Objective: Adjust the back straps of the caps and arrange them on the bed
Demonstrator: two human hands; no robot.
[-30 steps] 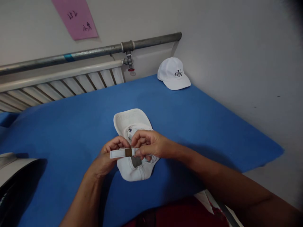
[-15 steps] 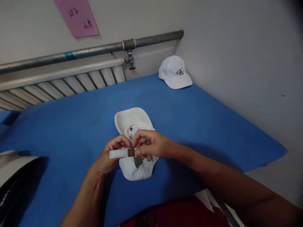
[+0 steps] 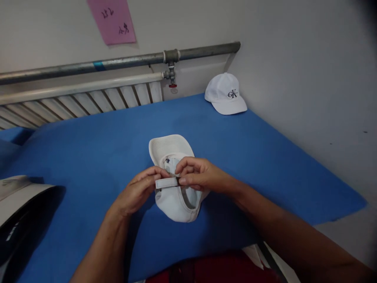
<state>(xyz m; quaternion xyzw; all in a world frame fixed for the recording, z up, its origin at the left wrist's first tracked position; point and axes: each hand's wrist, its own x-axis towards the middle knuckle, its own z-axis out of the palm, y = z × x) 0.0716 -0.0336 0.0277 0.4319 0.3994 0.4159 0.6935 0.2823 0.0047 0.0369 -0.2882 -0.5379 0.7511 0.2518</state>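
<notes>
A white baseball cap lies on the blue table cover, its brim pointing away from me and its inside partly showing. Across its back opening runs a white strap with a dark buckle near its right end. My left hand pinches the strap at its left end, fingers bent over it. The thumb and forefinger of my right hand are closed on the buckle end of the strap. My fingers hide part of the buckle and the cap's inner band.
Another white cap with dark letters sits at the far right corner by the wall. At the left edge are more caps, light with a dark inside. Behind the table run a radiator and a metal pipe with a valve.
The strap has turned and now lies closer along the cap's back, with the buckle more covered by my right fingers. The view has shifted slightly to the left.
</notes>
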